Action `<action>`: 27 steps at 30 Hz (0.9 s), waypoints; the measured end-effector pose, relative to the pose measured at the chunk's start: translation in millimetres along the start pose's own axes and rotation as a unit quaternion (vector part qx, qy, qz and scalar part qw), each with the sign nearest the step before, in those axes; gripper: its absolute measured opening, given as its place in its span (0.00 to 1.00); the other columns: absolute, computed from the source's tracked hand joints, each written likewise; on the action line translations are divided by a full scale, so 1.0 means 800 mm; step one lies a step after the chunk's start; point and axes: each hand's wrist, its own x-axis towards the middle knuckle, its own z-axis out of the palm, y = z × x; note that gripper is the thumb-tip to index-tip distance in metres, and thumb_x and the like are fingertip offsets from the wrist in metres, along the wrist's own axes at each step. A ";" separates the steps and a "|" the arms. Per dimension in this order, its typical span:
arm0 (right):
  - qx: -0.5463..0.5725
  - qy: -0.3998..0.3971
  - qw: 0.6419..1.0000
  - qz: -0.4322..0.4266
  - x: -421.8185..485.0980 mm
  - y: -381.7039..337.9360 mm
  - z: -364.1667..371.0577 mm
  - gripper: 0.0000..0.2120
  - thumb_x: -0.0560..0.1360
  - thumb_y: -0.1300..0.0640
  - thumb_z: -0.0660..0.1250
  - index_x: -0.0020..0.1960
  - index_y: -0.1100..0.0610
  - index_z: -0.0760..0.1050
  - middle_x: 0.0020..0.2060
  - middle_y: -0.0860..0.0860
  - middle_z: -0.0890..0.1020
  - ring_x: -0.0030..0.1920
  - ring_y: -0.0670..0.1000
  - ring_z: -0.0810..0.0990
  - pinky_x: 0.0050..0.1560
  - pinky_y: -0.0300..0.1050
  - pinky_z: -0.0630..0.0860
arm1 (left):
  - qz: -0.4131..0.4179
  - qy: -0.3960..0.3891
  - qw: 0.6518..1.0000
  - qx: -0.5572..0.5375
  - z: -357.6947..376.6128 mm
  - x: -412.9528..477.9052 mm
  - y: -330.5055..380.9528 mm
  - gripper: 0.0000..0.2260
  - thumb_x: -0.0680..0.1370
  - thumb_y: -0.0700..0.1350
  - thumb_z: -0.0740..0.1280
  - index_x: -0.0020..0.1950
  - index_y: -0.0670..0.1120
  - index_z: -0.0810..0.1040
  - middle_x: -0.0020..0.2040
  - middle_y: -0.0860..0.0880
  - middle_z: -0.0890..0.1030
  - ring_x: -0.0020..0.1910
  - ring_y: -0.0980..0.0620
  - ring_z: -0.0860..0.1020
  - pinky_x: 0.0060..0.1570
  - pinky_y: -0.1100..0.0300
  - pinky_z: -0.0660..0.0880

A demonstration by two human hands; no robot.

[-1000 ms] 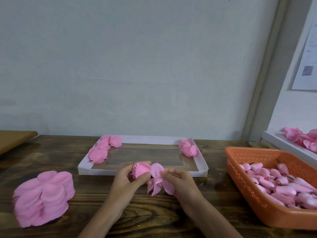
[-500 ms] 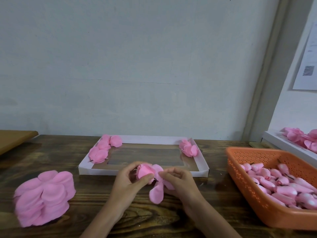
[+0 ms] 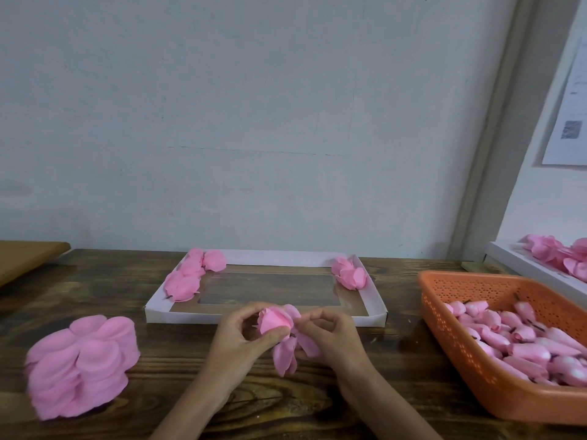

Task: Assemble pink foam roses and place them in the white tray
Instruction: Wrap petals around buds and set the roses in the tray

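1. The rose bud (image 3: pixel 274 322) is held up between both hands, just short of the white tray (image 3: pixel 263 318). The left hand (image 3: pixel 241 341) pinches it between thumb and fingers.
2. The right hand (image 3: pixel 330 338), fingers curled, grips the petal layer (image 3: pixel 286 357) that droops beneath the bud; I'd say it isn't seated round the bud yet.
3. Beyond the hands, finished roses (image 3: pixel 187 277) sit in the tray's far corners, with most of the tray unfilled.
4. A petal stack (image 3: pixel 79 363) lies to the left of the hands and an orange basket (image 3: pixel 444 328) heaped with buds to the right, so plenty is left to do.
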 end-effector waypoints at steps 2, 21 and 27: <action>-0.007 0.003 1.000 -0.004 0.000 0.001 0.001 0.04 0.77 0.60 0.75 0.49 0.61 0.84 0.44 0.56 0.89 0.48 0.56 0.88 0.49 0.55 0.87 | 0.005 -0.001 1.000 -0.007 -0.001 0.000 0.000 0.11 0.72 0.46 0.80 0.52 0.55 0.87 0.50 0.50 0.87 0.51 0.51 0.84 0.48 0.61 0.81; 0.007 -0.009 1.000 -0.016 0.006 0.002 -0.002 0.04 0.75 0.59 0.78 0.47 0.59 0.85 0.46 0.56 0.89 0.49 0.57 0.88 0.52 0.59 0.86 | -0.023 0.024 0.999 0.008 -0.001 0.000 -0.002 0.10 0.73 0.45 0.79 0.53 0.54 0.87 0.50 0.51 0.86 0.52 0.53 0.83 0.48 0.60 0.78; 0.007 -0.009 1.000 -0.014 0.006 0.002 -0.002 0.03 0.75 0.59 0.78 0.46 0.58 0.86 0.47 0.56 0.88 0.50 0.58 0.88 0.52 0.61 0.86 | -0.025 0.046 0.999 -0.006 -0.002 0.001 -0.001 0.11 0.73 0.42 0.79 0.54 0.50 0.87 0.50 0.48 0.87 0.52 0.52 0.84 0.51 0.57 0.79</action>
